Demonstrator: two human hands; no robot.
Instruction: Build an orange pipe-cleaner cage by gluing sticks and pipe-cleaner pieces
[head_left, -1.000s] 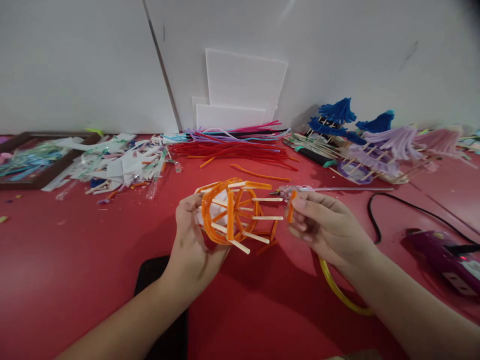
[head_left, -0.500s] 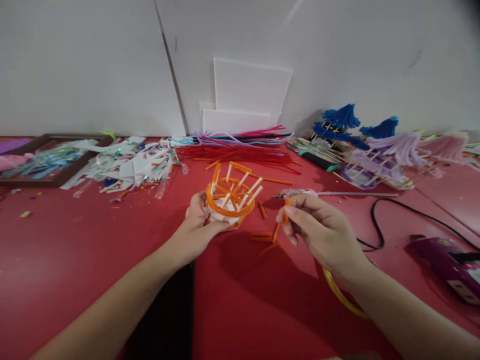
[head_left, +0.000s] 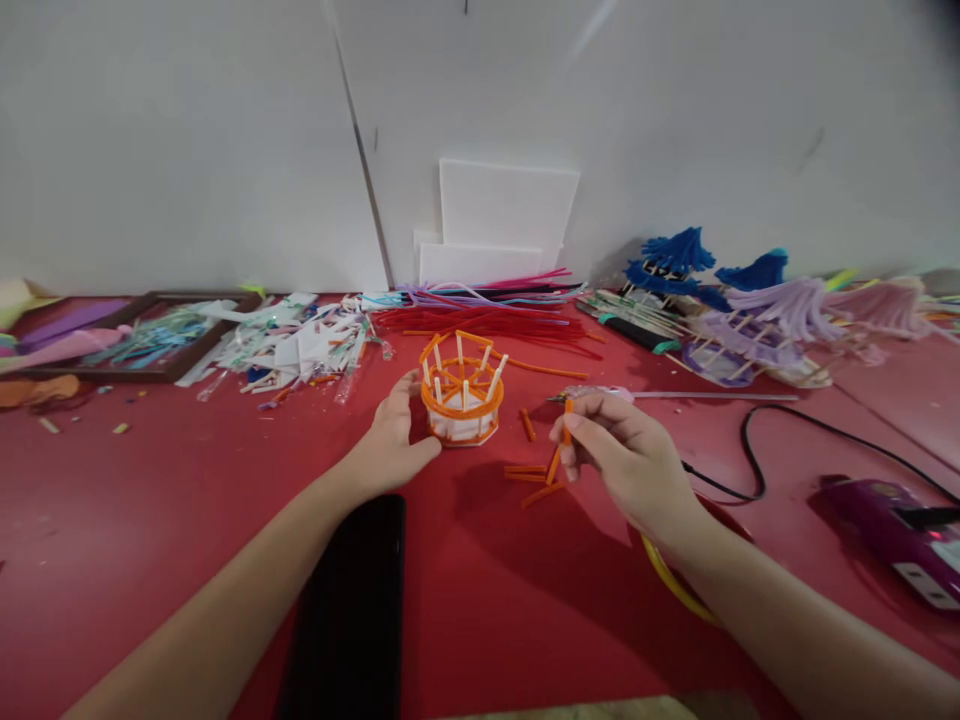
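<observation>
An orange and white round frame (head_left: 463, 400) with upright white sticks stands on the red table. Just left of it is my left hand (head_left: 394, 440), fingers apart and holding nothing. Between the thumb and fingers of my right hand (head_left: 622, 450) is a short orange piece (head_left: 568, 420), held upright. Several more cut orange pieces (head_left: 525, 472) lie on the table between the frame and my right hand. Behind my right hand lies a glue gun (head_left: 585, 393), mostly hidden, with a clear glue stick (head_left: 712, 396) reaching right.
A black phone-like slab (head_left: 349, 610) lies by my left forearm. Pipe cleaners (head_left: 487, 322) and white scraps (head_left: 307, 345) lie at the back. Blue and purple models (head_left: 739, 335) stand back right; a purple power box (head_left: 892, 530), cable and yellow ring (head_left: 667, 580) are on the right.
My left hand has let go of the round frame, which now stands upright on the table instead of tilted. The view has shifted slightly. My right hand still pinches the orange piece.
</observation>
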